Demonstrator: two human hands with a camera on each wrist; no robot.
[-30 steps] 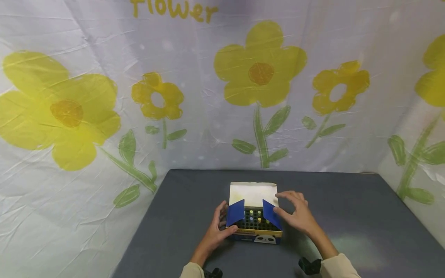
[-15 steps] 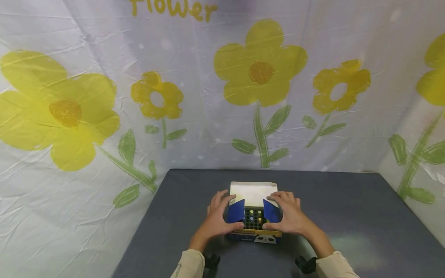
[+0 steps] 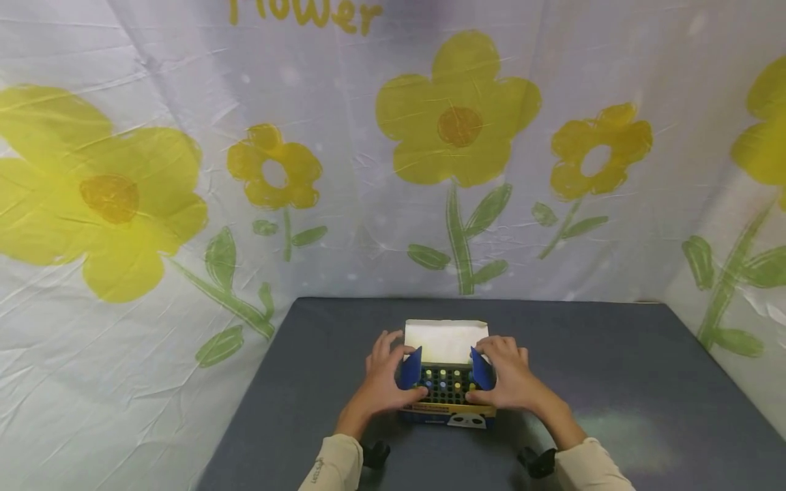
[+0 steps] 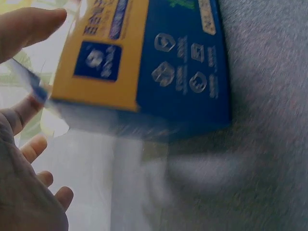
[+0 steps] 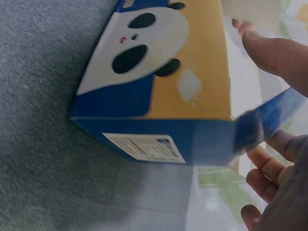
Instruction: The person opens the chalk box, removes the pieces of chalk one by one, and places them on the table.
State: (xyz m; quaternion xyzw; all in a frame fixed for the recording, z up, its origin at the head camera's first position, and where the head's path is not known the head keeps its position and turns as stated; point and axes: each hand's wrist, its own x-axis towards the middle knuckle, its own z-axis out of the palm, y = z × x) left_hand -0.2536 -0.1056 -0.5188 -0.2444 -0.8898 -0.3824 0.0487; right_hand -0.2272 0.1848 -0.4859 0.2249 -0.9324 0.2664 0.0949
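Note:
A blue and yellow cardboard box (image 3: 445, 417) with a panda on its front stands on the table, its white-lined lid (image 3: 446, 341) raised at the back. Inside, several small yellow and blue ends (image 3: 457, 387) show in a dark grid of holes. My left hand (image 3: 383, 378) is at the left blue flap (image 3: 410, 369); a finger touches it, while the thumb (image 4: 33, 26) is over the box opening, apart from the flap. Likewise my right hand (image 3: 512, 375) has fingers behind the right flap (image 3: 482, 370), its thumb (image 5: 274, 55) spread away over the opening.
The dark grey table (image 3: 344, 327) surrounds the box. Behind it hangs a white cloth (image 3: 362, 239) printed with yellow flowers. Black wrist devices (image 3: 537, 464) sit below both hands, by the beige sleeves (image 3: 334, 464).
My left hand has risen from the box's side to its flap, and my right hand has moved in leftward. Both flaps have swung outward, showing more of the grid.

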